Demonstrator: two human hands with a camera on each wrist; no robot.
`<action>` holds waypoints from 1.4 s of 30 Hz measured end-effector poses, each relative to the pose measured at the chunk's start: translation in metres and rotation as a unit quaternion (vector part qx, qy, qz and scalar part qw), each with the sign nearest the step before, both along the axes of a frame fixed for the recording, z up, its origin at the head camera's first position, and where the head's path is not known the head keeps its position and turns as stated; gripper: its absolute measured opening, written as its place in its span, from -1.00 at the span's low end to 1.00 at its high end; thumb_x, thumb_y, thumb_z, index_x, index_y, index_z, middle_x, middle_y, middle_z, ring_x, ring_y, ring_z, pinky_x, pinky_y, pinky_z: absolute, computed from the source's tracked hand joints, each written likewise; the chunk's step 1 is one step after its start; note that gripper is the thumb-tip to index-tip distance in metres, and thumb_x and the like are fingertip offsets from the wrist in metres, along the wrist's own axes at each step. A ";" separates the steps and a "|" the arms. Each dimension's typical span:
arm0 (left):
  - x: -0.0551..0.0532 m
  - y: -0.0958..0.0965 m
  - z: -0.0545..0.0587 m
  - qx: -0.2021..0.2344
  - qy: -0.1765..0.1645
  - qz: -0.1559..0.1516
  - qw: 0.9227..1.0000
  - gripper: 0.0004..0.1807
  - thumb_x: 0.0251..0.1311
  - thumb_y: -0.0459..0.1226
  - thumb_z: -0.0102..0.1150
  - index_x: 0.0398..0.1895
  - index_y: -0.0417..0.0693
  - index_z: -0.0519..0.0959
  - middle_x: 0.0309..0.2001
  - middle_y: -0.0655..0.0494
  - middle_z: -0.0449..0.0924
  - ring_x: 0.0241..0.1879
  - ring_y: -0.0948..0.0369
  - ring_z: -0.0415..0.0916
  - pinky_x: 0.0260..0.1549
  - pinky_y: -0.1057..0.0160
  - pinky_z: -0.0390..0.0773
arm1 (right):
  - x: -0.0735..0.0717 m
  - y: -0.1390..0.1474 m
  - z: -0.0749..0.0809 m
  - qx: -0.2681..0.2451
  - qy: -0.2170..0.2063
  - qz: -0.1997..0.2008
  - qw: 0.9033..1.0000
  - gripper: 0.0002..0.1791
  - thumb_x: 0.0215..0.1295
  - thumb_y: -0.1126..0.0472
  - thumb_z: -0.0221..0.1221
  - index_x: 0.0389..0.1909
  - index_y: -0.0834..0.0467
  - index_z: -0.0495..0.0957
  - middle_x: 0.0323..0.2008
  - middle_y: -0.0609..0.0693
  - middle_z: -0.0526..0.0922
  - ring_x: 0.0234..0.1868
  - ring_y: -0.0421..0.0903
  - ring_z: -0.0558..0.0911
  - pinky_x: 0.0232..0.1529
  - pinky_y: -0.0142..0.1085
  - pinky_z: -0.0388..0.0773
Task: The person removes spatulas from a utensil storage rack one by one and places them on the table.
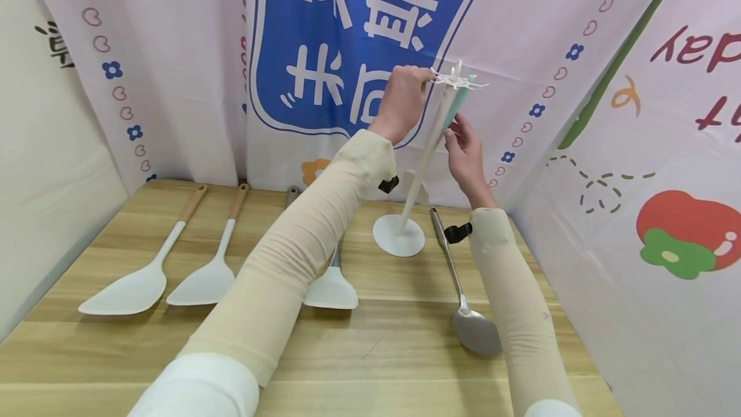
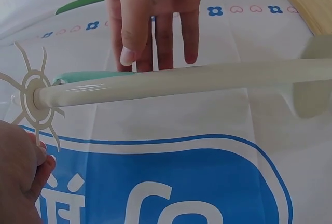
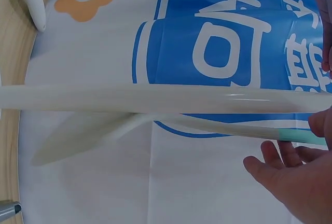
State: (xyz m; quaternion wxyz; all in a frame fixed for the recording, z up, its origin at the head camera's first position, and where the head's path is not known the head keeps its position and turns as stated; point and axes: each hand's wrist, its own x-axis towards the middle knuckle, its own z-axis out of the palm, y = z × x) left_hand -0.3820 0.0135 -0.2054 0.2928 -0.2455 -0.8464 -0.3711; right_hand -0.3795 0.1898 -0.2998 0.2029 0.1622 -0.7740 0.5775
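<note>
A white utensil stand (image 1: 426, 153) has a long pole, a round base (image 1: 399, 237) and a ring of hooks (image 1: 458, 80) on top. My left hand (image 1: 405, 100) pinches one hook of the ring between thumb and fingers. From the ring hangs a spatula with a teal handle (image 1: 455, 108), a pale shaft (image 3: 223, 126) and a broad pale blade (image 3: 78, 137), partly behind the pole in the head view. My right hand (image 1: 466, 154) is beside the teal handle, its fingers (image 2: 164, 42) nearly straight and the tips right at the handle.
Two white spatulas (image 1: 133, 289) (image 1: 204, 280) with wooden handles lie on the wooden table (image 1: 370, 352) at left. A third white spatula (image 1: 331, 290) lies partly under my left arm. Right of the stand lies a metal turner (image 1: 476, 331). Printed cloth walls (image 1: 191, 82) surround the table.
</note>
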 end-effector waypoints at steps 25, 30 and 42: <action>-0.001 0.000 -0.002 0.008 -0.009 0.002 1.000 -0.68 0.53 -0.39 -0.05 0.12 -0.16 0.69 -0.01 -0.05 0.75 -0.01 0.17 0.70 0.03 0.42 0.62 | -0.009 0.001 0.003 -0.140 0.020 -0.026 0.990 -0.70 0.54 0.29 0.07 0.10 0.40 0.59 -0.08 0.22 0.67 -0.25 -0.15 0.67 -0.08 -0.37 0.71; -0.001 0.000 -0.002 0.007 -0.011 0.003 1.000 -0.68 0.53 -0.39 -0.04 0.12 -0.15 0.69 0.01 -0.04 0.75 0.01 0.17 0.70 0.03 0.43 0.63 | -0.008 0.003 0.005 -0.140 0.019 -0.027 0.990 -0.68 0.54 0.28 0.08 0.11 0.44 0.57 -0.09 0.21 0.67 -0.21 -0.03 0.67 -0.09 -0.39 0.70; 0.001 -0.001 0.000 -0.005 0.006 0.000 1.000 -0.68 0.54 -0.39 -0.05 0.13 -0.17 0.69 0.01 -0.06 0.75 0.01 0.16 0.71 0.06 0.41 0.62 | -0.007 0.000 0.011 -0.136 0.028 -0.030 0.990 -0.74 0.53 0.29 0.09 0.06 0.31 0.65 -0.06 0.27 0.67 -0.16 0.06 0.67 -0.09 -0.38 0.70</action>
